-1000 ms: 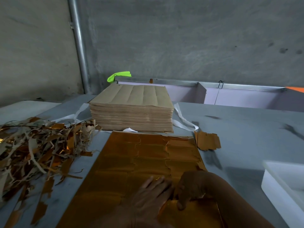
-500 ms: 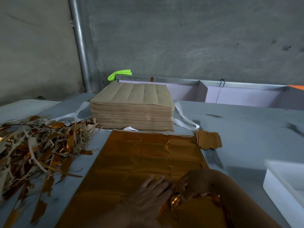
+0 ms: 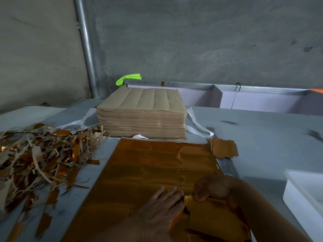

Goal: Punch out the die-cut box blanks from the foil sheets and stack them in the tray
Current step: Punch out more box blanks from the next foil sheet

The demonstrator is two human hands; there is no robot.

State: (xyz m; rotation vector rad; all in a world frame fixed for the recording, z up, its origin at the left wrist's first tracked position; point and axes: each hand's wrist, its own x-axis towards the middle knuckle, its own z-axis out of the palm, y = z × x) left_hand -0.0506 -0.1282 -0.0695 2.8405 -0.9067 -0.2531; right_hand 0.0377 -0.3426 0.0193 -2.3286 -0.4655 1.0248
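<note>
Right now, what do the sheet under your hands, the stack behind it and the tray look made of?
Foil sheet: thin card faced with glossy gold-orange foil; it glints and splits along die-cut lines. Stack: probably the same card, matte brown side up; layered edges show. Tray: smooth white, likely plastic, though the look leaves it open.

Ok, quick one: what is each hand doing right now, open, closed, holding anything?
Left hand: open, fingers straight, pressing flat on the foil sheet.
Right hand: closed, pinching the edge of a partly lifted box blank.
</note>
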